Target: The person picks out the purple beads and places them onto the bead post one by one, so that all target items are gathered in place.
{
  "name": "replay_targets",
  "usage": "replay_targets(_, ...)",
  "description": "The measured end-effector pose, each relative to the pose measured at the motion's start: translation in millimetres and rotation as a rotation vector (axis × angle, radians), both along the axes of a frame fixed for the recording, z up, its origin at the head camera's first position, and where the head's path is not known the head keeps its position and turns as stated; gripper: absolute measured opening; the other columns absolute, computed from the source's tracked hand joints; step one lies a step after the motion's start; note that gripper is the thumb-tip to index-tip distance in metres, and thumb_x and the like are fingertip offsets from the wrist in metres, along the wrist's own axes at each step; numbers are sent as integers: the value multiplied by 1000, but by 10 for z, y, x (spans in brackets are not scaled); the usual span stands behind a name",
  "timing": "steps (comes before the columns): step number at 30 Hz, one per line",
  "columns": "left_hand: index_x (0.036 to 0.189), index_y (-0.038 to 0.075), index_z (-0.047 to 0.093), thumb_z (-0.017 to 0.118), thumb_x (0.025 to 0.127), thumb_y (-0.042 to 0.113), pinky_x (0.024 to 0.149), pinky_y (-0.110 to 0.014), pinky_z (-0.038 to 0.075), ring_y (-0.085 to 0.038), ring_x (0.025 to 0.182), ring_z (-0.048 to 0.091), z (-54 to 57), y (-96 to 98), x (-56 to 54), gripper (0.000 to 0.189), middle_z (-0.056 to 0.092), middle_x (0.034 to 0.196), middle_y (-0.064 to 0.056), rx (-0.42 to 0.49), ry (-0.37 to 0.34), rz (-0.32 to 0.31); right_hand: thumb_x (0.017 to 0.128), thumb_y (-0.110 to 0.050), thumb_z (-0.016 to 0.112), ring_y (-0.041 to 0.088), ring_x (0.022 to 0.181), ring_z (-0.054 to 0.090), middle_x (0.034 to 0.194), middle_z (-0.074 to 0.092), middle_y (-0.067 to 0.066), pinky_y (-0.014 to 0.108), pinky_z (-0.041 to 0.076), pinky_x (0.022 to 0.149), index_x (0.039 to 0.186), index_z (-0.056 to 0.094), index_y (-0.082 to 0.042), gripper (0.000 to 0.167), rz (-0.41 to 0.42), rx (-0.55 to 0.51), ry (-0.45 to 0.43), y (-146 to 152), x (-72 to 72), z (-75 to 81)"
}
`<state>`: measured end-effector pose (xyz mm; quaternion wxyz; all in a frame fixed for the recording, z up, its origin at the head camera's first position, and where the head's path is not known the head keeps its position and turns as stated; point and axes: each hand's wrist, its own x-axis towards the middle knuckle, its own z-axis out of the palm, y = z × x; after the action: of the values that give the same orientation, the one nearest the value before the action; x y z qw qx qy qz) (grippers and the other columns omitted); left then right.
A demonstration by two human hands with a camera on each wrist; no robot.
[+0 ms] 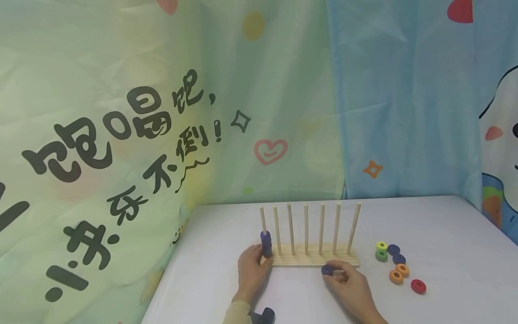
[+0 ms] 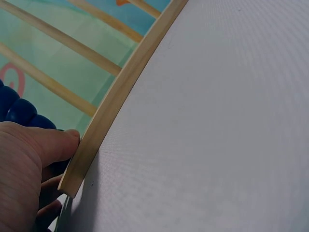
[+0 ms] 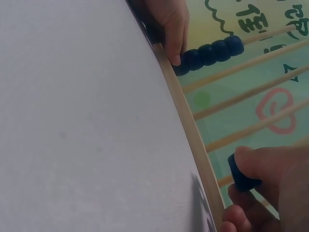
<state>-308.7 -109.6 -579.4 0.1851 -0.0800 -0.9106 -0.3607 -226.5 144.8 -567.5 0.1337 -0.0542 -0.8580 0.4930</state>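
A wooden rack (image 1: 315, 261) with a row of upright pegs stands on the table. Dark blue beads (image 1: 265, 243) are stacked on its leftmost peg; the right wrist view shows several. My left hand (image 1: 252, 271) holds the rack's left end beside the lowest bead, its thumb (image 2: 58, 145) against the front of the base. Some of its other fingers are partly hidden behind the wood. Between thumb and fingers, my right hand (image 1: 351, 287) pinches a single dark blue bead (image 3: 244, 176) in front of the rack's right part. The other pegs carry no beads.
Right of the rack lie loose rings: a yellow one (image 1: 381, 246), a green one (image 1: 381, 256), two dark blue (image 1: 399, 259), two orange (image 1: 396, 276) and a red one (image 1: 418, 286). Printed curtains (image 1: 267, 103) hang behind the white table (image 1: 307, 301).
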Motion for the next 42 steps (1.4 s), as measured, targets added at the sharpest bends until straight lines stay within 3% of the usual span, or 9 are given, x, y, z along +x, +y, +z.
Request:
replay_targets(12,112,4,71,75,81,20,108,-52,36,-32,120,56,1,-9,3,35,69,117,-9,14,2,-3,79,-22,81,4,73,63,104,72,5,19,52,63,114,69,-15,38,33,-39,-28,-40,-21,-59)
replay_targets(21,112,4,71,76,80,20,108,-53,36,-33,120,56,7,-4,12,35,69,117,-9,26,-4,-4,80,-15,80,4,67,59,105,72,9,19,48,56,118,66,-8,41,-7,-8,-30,-65,-51,25)
replay_targets(29,116,6,69,74,83,23,112,-54,31,-31,125,53,-12,13,-5,37,67,121,-7,15,-59,11,80,-18,80,6,65,59,105,72,7,20,47,55,115,68,-9,38,1,-50,-62,-104,-61,88)
replay_targets(36,114,7,70,74,83,23,111,-53,32,-31,124,54,-2,21,-1,36,67,120,-6,14,-46,19,78,-12,81,6,67,61,102,72,7,19,50,58,111,69,-9,36,35,-74,4,-199,-87,176)
replay_targets(42,115,8,70,74,82,22,111,-53,33,-30,123,54,3,21,2,36,68,120,-6,11,-49,17,79,-15,81,5,64,58,100,71,4,19,49,53,112,68,-9,36,44,-60,55,-274,-131,278)
